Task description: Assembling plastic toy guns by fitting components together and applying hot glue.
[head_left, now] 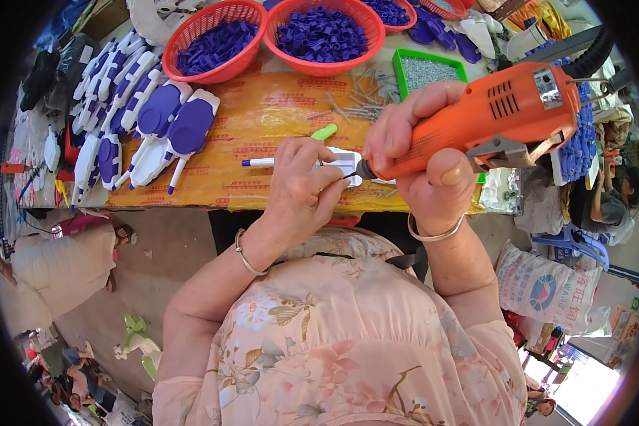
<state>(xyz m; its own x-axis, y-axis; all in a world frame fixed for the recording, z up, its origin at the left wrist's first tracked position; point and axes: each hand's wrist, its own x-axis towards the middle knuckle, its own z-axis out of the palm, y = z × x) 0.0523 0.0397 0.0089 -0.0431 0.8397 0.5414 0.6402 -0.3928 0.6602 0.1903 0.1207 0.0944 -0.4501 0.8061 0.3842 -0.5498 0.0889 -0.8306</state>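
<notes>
My right hand is wrapped round an orange electric screwdriver, its dark bit pointing left at a white plastic part. That white plastic part lies on the table, with a thin white handle with a purple tip reaching out to the left. My left hand is closed on the part, fingertips pinched close to the bit. Whether a screw sits between those fingertips is hidden. Just beyond the left hand lies a light green piece.
White-and-purple plastic pieces are stacked at the left. Red baskets of purple parts stand at the back, beside a green tray of small screws. Loose metal rods lie mid-table. A dark cable runs from the screwdriver.
</notes>
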